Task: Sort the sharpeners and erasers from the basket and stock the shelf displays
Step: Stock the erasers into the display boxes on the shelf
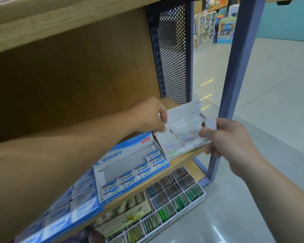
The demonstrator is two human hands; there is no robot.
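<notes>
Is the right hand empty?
No: the right hand pinches a small white eraser just above the right edge of the white display box.

Bright, even overhead light; glare patch on floor [223,230]; shelf recess [51,88] shadowed; frame edges bow, wide-angle; left forearm [42,172] and lower boxes [123,220] soft.
</notes>
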